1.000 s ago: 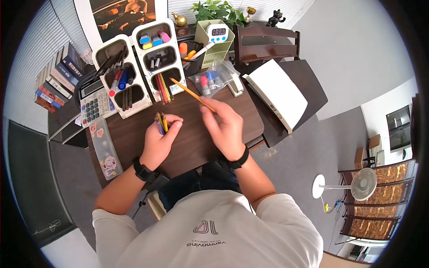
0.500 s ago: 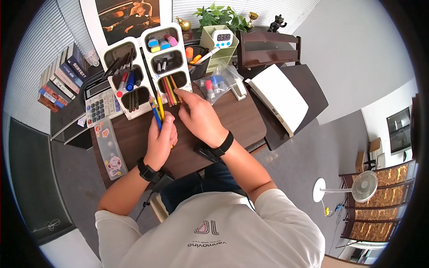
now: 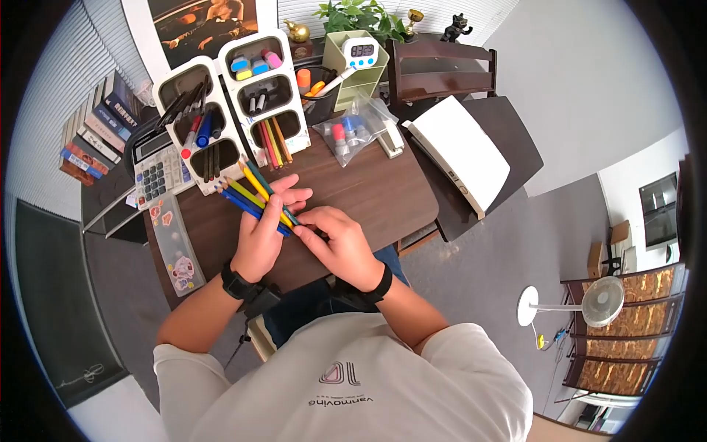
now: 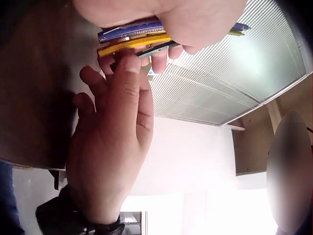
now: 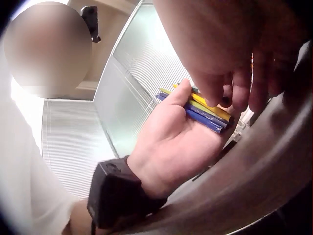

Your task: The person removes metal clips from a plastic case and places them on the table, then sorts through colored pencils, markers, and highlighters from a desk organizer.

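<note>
My left hand (image 3: 274,215) grips a bundle of coloured pencils (image 3: 254,195), blue, yellow and green, over the brown desk (image 3: 368,195). Their tips point up and left toward the white organisers. My right hand (image 3: 309,228) sits just right of it, fingertips pinching the pencils' back ends. In the left wrist view the pencils (image 4: 132,41) lie under the left hand (image 4: 161,14), with the right hand's fingers (image 4: 129,73) on them. In the right wrist view the pencils (image 5: 205,110) cross the left palm (image 5: 171,142), with the right fingertips (image 5: 230,95) on top.
Two white organisers (image 3: 202,158) (image 3: 261,70) with pens and pencils stand at the desk's back. Beside them are a calculator (image 3: 151,173), a stickered pencil case (image 3: 173,243), a bag of small bottles (image 3: 346,136), a stapler (image 3: 389,140) and a white box (image 3: 460,155) at the right.
One second ago my right hand held an orange pencil; it reached to the organiser's bottom compartment and has come back without it to the bundle. The left hand has tilted the bundle leftward.
</note>
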Motion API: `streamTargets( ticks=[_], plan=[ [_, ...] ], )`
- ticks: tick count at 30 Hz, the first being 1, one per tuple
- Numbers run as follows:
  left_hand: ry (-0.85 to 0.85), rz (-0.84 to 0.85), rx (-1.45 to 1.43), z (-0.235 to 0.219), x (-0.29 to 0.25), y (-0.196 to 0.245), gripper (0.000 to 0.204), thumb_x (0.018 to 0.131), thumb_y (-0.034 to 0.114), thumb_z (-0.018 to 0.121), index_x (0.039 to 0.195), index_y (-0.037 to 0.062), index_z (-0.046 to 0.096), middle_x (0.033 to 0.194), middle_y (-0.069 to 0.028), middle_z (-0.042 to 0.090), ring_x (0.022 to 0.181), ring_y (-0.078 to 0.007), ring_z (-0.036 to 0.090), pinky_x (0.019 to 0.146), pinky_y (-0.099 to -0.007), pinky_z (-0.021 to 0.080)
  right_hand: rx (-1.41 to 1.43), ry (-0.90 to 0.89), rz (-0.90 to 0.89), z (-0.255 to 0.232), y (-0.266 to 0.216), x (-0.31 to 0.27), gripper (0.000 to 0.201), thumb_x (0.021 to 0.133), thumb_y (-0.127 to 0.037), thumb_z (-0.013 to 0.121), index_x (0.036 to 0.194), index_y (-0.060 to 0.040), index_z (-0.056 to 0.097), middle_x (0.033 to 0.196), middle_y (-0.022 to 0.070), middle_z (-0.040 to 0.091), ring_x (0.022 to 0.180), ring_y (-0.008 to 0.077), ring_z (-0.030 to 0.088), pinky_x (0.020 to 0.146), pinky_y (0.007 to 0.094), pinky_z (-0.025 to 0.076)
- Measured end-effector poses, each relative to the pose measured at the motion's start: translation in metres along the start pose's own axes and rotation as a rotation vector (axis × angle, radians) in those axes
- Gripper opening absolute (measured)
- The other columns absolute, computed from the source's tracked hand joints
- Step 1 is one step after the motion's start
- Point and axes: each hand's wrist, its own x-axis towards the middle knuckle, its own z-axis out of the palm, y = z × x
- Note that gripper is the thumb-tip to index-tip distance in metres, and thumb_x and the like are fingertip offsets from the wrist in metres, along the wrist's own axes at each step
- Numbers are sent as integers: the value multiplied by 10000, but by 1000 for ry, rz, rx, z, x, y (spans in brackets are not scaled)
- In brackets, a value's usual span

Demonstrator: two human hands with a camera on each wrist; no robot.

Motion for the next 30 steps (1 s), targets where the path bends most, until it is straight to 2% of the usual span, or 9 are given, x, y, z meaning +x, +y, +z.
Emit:
streamTargets(
  ticks=[2, 5, 7, 8, 12, 15, 21, 23, 30],
  plan=[
    [-19, -18, -17, 5, 2, 4, 370, 1172, 249, 393, 1375, -22, 542, 1282, -177, 669, 1241, -236, 646, 1087, -425, 509, 67, 84, 54, -6, -1, -1, 162, 968, -110, 760, 1100, -16, 745, 1012, 136, 744, 878, 250, 719, 773, 355, 576],
    [90, 26, 8, 8, 1, 4, 397, 1169, 251, 421, 1410, -44, 532, 1121, -129, 702, 1096, -186, 683, 973, -344, 539, 311, 291, 126, -14, 12, -2, 174, 1000, -45, 731, 1169, -6, 755, 1026, 97, 751, 883, 128, 709, 770, 277, 568],
    [-32, 83, 190, -4, 2, 5, 368, 1168, 236, 423, 1380, -30, 563, 916, -59, 666, 848, -119, 631, 806, -285, 513, 454, 364, 112, -29, 1, 4, 185, 1002, 1, 713, 1184, 19, 738, 1052, 91, 732, 907, 126, 709, 784, 254, 560],
    [37, 46, 268, -1, 0, 4, 324, 1171, 256, 428, 1287, -8, 576, 748, 5, 528, 658, -85, 472, 660, -258, 410, 431, 388, 83, -35, 3, 6, 191, 1003, 40, 692, 1191, 36, 723, 1069, 92, 715, 927, 128, 708, 794, 239, 553],
    [62, -59, 80, -4, 1, 3, 214, 1138, 217, 527, 1183, 26, 613, 734, 30, 471, 639, -48, 423, 589, -234, 363, 343, 486, 38, -39, 8, 27, 198, 977, 39, 719, 1174, 18, 733, 1046, 98, 731, 911, 140, 716, 789, 254, 563],
    [104, -88, 109, -2, 0, 6, 252, 1150, 275, 496, 1181, 37, 574, 728, 30, 457, 603, -48, 390, 563, -238, 354, -183, 416, -153, -35, 3, 53, 251, 915, -7, 782, 1162, -24, 742, 1019, 131, 758, 877, 238, 742, 787, 331, 592],
    [108, -152, -118, -10, 0, 3, 490, 1158, 516, 336, 1206, 62, 514, 709, 25, 426, 554, -59, 343, 534, -244, 315, -214, 202, -153, -6, 9, 81, 298, 913, -6, 729, 1211, -1, 705, 1037, 209, 734, 916, 383, 721, 812, 430, 586],
    [119, -170, -127, -10, 2, 5, 505, 1160, 525, 311, 1189, 64, 514, 708, 22, 427, 548, -67, 342, 533, -247, 320, -208, 118, -142, -1, 9, 86, 330, 908, -2, 703, 1237, 9, 684, 1033, 238, 719, 938, 429, 701, 824, 465, 575],
    [118, -2, 62, -7, 2, 4, 386, 1178, 420, 346, 1129, 68, 496, 758, -3, 456, 599, -80, 391, 562, -255, 357, -294, 107, -69, -1, -7, 83, 332, 892, -11, 709, 1223, -12, 684, 983, 199, 717, 915, 409, 700, 800, 473, 569]
  ],
)
